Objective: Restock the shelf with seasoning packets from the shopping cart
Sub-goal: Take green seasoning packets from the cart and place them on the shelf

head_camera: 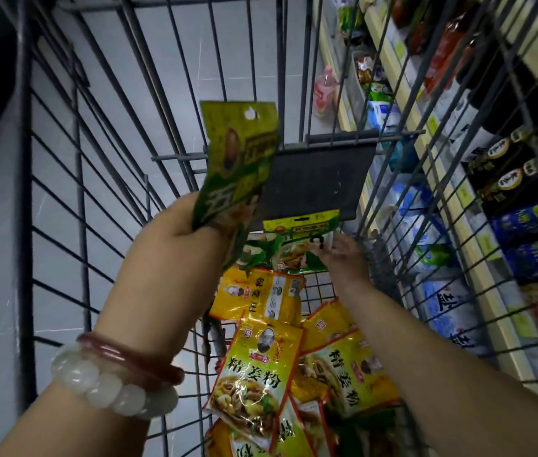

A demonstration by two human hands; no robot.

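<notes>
Cart: left hand holds green packet; right hand reaching.

A shop aisle: wire shopping cart beside stocked shelves of packaged goods.

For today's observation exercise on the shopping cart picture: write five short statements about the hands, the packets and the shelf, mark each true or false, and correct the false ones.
1. The left hand holds a green packet raised above the cart. True.
2. The right hand rests on the cart's rim. False: it reaches down to the green packets at the far end of the cart.
3. Yellow packets lie on the cart's floor. True.
4. The bracelets sit on the right wrist. False: they are on the left wrist.
5. The shelf stands to the person's left. False: it is to the right.
</notes>
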